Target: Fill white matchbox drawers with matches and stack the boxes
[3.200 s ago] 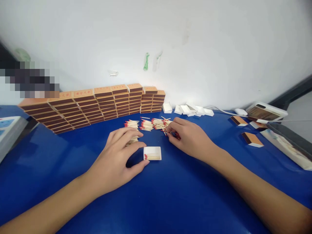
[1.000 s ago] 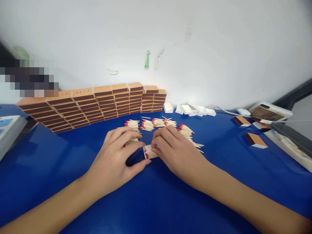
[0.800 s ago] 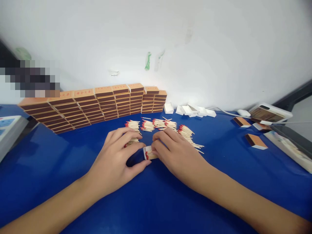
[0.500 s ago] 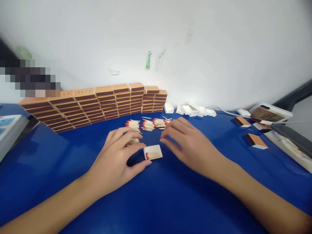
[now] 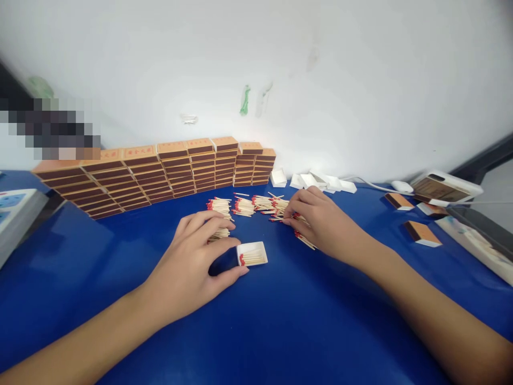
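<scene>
Matches [image 5: 251, 259] with red heads lie in a small open white tray [image 5: 258, 246] on the blue counter [image 5: 256, 331], gathered along its near side with the heads toward the left end. The left hand [image 5: 188, 259] has its thumb and forefinger parted around that end, their tips against its two corners; the other fingers arch over a pile of loose matches [image 5: 219, 233], partly hiding it. The right hand [image 5: 325, 220] is over another cluster of matches [image 5: 306, 240] to the right of the tray, its fingers and thumb drawn close together among the red heads; whether they pinch a match, I cannot tell.

More matches lie in small heaps [image 5: 243, 206] behind the tray, their heads mostly pointing left. Farther back, brown and orange matchboxes [image 5: 174, 170] stand in stepped stacks near the white wall [image 5: 360, 80]. Just right of these, several white trays [image 5: 316, 181] lie on the counter, some overlapping. A white cable [image 5: 372, 185] runs from near them toward a small white block [image 5: 402, 186]. Three separate matchboxes [image 5: 422, 233] sit at the far right, near a long pale packet [image 5: 473, 247].
</scene>
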`<control>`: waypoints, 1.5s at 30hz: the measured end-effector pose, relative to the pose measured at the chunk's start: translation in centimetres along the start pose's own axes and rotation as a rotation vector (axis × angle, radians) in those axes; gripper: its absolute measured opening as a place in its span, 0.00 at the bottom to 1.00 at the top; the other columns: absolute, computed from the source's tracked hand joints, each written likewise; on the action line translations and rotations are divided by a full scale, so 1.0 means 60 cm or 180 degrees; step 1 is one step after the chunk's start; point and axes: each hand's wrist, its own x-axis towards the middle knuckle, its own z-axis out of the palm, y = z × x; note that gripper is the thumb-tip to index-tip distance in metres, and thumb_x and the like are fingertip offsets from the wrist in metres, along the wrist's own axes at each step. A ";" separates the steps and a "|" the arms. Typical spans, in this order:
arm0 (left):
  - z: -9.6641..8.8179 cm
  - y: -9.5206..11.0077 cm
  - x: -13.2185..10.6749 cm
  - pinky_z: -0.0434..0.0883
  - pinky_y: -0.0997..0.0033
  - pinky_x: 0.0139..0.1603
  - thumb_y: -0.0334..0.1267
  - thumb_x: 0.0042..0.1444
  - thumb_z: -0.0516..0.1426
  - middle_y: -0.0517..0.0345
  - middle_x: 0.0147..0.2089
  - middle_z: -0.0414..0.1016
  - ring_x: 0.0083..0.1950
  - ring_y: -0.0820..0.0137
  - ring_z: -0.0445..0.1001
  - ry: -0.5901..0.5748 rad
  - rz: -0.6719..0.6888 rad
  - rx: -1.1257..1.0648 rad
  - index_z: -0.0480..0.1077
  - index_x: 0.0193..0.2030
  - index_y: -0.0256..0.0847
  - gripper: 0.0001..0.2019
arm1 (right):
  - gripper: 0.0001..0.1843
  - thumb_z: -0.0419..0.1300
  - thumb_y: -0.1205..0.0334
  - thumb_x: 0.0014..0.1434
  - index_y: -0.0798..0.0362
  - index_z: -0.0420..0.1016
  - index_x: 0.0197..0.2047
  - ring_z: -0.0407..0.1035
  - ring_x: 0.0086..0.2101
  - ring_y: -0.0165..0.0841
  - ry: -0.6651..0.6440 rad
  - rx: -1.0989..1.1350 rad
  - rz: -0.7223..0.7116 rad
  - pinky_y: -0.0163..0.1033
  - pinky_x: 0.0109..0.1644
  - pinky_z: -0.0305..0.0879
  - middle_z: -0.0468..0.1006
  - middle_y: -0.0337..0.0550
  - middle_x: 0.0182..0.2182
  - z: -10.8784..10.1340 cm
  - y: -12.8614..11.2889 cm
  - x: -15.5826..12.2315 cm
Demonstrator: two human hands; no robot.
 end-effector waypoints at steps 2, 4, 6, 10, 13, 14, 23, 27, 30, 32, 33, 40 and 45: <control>0.000 -0.001 0.000 0.67 0.44 0.65 0.44 0.63 0.68 0.47 0.59 0.78 0.66 0.50 0.70 0.0013 -0.0013 0.0000 0.80 0.49 0.43 0.12 | 0.07 0.58 0.66 0.71 0.52 0.75 0.39 0.65 0.43 0.45 -0.0002 0.0043 -0.0010 0.51 0.48 0.68 0.75 0.52 0.40 -0.003 0.000 0.000; 0.001 -0.002 -0.001 0.67 0.44 0.65 0.45 0.63 0.68 0.47 0.60 0.78 0.66 0.50 0.70 0.0011 -0.0022 0.0015 0.80 0.49 0.43 0.12 | 0.07 0.58 0.66 0.72 0.52 0.75 0.40 0.65 0.44 0.44 0.0028 0.0120 -0.0042 0.51 0.48 0.68 0.75 0.51 0.41 -0.007 0.000 -0.002; 0.002 -0.002 -0.001 0.66 0.43 0.65 0.45 0.64 0.68 0.47 0.60 0.78 0.66 0.50 0.70 -0.0007 -0.0014 0.0020 0.80 0.49 0.43 0.12 | 0.07 0.58 0.65 0.72 0.51 0.76 0.41 0.65 0.44 0.44 0.0047 0.0211 -0.0088 0.50 0.49 0.67 0.75 0.50 0.42 -0.013 0.003 -0.005; 0.002 -0.002 -0.002 0.66 0.43 0.65 0.45 0.64 0.68 0.46 0.60 0.78 0.66 0.50 0.70 0.0000 0.0031 0.0005 0.80 0.50 0.43 0.12 | 0.07 0.59 0.63 0.72 0.49 0.78 0.41 0.66 0.43 0.43 -0.0117 0.0287 -0.0127 0.49 0.48 0.66 0.75 0.48 0.40 -0.025 0.010 -0.012; 0.002 -0.002 -0.002 0.66 0.43 0.65 0.45 0.63 0.68 0.46 0.60 0.78 0.66 0.50 0.70 0.0000 0.0016 0.0008 0.80 0.50 0.43 0.12 | 0.07 0.60 0.62 0.71 0.48 0.79 0.40 0.67 0.44 0.44 -0.0209 0.0328 -0.0085 0.49 0.47 0.67 0.75 0.48 0.40 -0.029 0.008 -0.013; 0.002 -0.002 -0.001 0.66 0.43 0.65 0.45 0.63 0.68 0.47 0.59 0.78 0.66 0.50 0.70 0.0000 0.0008 0.0010 0.80 0.50 0.43 0.12 | 0.07 0.61 0.63 0.71 0.49 0.80 0.39 0.67 0.44 0.44 -0.0230 0.0342 -0.0064 0.49 0.47 0.67 0.75 0.48 0.40 -0.029 0.005 -0.013; 0.003 -0.002 -0.002 0.66 0.43 0.66 0.45 0.64 0.68 0.47 0.60 0.78 0.66 0.51 0.70 -0.0024 0.0028 -0.0007 0.80 0.50 0.43 0.12 | 0.08 0.58 0.62 0.72 0.50 0.79 0.41 0.67 0.43 0.45 0.0001 0.0185 0.0002 0.51 0.47 0.67 0.75 0.49 0.39 -0.018 0.014 -0.009; 0.002 -0.001 -0.001 0.66 0.43 0.66 0.46 0.64 0.67 0.48 0.60 0.78 0.66 0.51 0.70 -0.0046 -0.0014 -0.0023 0.80 0.50 0.45 0.11 | 0.07 0.59 0.62 0.71 0.50 0.78 0.41 0.67 0.43 0.45 0.0016 0.0202 -0.0034 0.51 0.48 0.68 0.75 0.50 0.39 -0.008 0.020 -0.004; 0.002 -0.001 -0.001 0.67 0.43 0.65 0.46 0.64 0.67 0.48 0.60 0.78 0.66 0.51 0.71 -0.0041 -0.0027 -0.0017 0.80 0.50 0.45 0.11 | 0.08 0.59 0.63 0.71 0.51 0.77 0.39 0.68 0.44 0.45 -0.0044 0.0263 -0.0031 0.50 0.49 0.69 0.75 0.50 0.40 -0.003 0.020 -0.001; 0.003 -0.001 -0.001 0.67 0.43 0.65 0.46 0.64 0.68 0.48 0.59 0.78 0.66 0.51 0.71 -0.0042 -0.0010 -0.0013 0.80 0.50 0.45 0.12 | 0.09 0.57 0.64 0.72 0.51 0.76 0.39 0.67 0.44 0.45 -0.0084 0.0280 -0.0060 0.50 0.49 0.69 0.75 0.50 0.40 0.000 0.021 0.001; 0.004 -0.002 -0.001 0.66 0.43 0.65 0.45 0.64 0.68 0.47 0.59 0.78 0.66 0.51 0.71 -0.0042 0.0002 -0.0014 0.80 0.50 0.45 0.12 | 0.09 0.56 0.64 0.72 0.51 0.76 0.39 0.67 0.44 0.45 -0.0105 0.0273 -0.0078 0.50 0.49 0.69 0.74 0.51 0.39 0.001 0.022 0.002; 0.004 -0.002 0.000 0.66 0.44 0.66 0.44 0.63 0.68 0.47 0.58 0.79 0.66 0.51 0.71 -0.0011 0.0056 -0.0030 0.80 0.50 0.42 0.12 | 0.08 0.54 0.65 0.74 0.51 0.73 0.42 0.65 0.46 0.45 -0.0083 0.0255 -0.0145 0.51 0.51 0.68 0.74 0.51 0.42 -0.011 0.000 0.001; 0.003 0.000 0.002 0.66 0.44 0.65 0.45 0.63 0.68 0.47 0.58 0.78 0.66 0.51 0.71 -0.0045 0.0006 -0.0013 0.80 0.49 0.43 0.12 | 0.09 0.55 0.63 0.75 0.52 0.75 0.42 0.65 0.46 0.45 -0.0277 0.0219 -0.0156 0.52 0.51 0.68 0.74 0.52 0.44 -0.016 -0.026 0.000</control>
